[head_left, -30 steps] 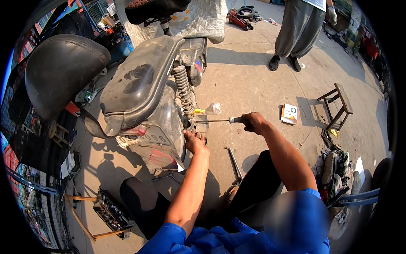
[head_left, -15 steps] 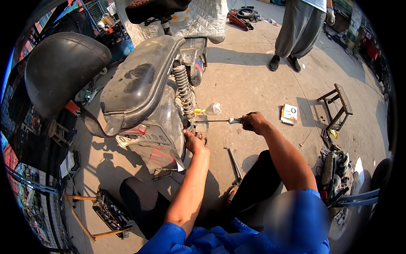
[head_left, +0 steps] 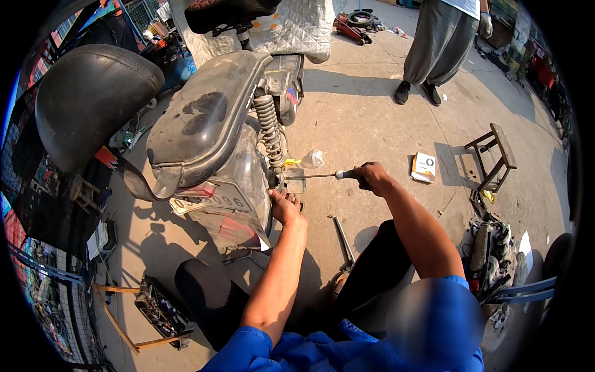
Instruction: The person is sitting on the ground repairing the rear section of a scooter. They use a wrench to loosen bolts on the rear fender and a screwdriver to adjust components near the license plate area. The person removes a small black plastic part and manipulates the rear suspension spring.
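A dusty scooter (head_left: 204,118) stands in front of me, its rear end towards me. My right hand (head_left: 372,177) is closed round the handle of a long screwdriver (head_left: 316,176). The shaft points left, its tip at the rear wheel area just below the coil spring shock absorber (head_left: 269,127). My left hand (head_left: 287,208) is closed, fingers bent against the scooter's side beside the number plate (head_left: 214,197), close to the screwdriver's tip. What those fingers pinch, if anything, is hidden.
A long metal tool (head_left: 343,239) lies by my foot. A small box (head_left: 424,167), a wooden stool (head_left: 493,155) and a parts pile (head_left: 493,254) are to the right. A toolbox (head_left: 162,310) sits lower left. A person (head_left: 437,46) stands at the back.
The screwdriver and my right hand have shifted very slightly, the handle tilting up a little. My left hand keeps its place on the scooter.
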`<state>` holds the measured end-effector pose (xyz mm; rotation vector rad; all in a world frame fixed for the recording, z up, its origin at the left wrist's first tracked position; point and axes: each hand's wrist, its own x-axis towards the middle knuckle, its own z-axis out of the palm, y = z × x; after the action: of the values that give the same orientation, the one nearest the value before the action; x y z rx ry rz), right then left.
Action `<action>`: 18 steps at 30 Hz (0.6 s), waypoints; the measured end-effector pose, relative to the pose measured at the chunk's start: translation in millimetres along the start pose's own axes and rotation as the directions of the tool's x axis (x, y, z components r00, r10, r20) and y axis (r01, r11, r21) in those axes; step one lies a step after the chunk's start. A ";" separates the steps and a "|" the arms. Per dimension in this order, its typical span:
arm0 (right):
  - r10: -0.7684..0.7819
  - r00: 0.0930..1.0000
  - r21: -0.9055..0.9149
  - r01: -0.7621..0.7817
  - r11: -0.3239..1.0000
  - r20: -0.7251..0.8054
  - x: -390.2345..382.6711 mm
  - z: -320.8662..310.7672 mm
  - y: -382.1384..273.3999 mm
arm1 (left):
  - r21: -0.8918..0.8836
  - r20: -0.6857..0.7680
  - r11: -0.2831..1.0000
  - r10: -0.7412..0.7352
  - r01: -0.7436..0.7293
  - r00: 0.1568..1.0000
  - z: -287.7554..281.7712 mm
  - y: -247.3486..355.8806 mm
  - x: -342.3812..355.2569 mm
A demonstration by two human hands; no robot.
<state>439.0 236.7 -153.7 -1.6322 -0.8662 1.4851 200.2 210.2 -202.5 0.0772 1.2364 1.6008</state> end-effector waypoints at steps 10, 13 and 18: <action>-0.039 0.998 0.048 0.037 0.998 0.040 4.7 -3.0 7.0 | -0.001 0.018 1.000 0.000 0.000 1.000 -0.5 -0.7 0.8; 0.074 0.997 -0.013 -0.074 0.997 -0.012 -1.1 0.8 -2.8 | 0.008 0.010 1.000 0.000 0.000 1.000 0.2 1.5 -1.5; 0.065 0.997 0.152 -0.071 0.986 0.046 8.0 -1.1 8.2 | 0.017 0.031 1.000 0.017 -0.017 0.999 0.3 2.9 -4.0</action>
<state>440.8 239.6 -164.6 -1.5359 -0.7055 1.5960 200.2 207.7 -198.2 0.1231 1.2291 1.5980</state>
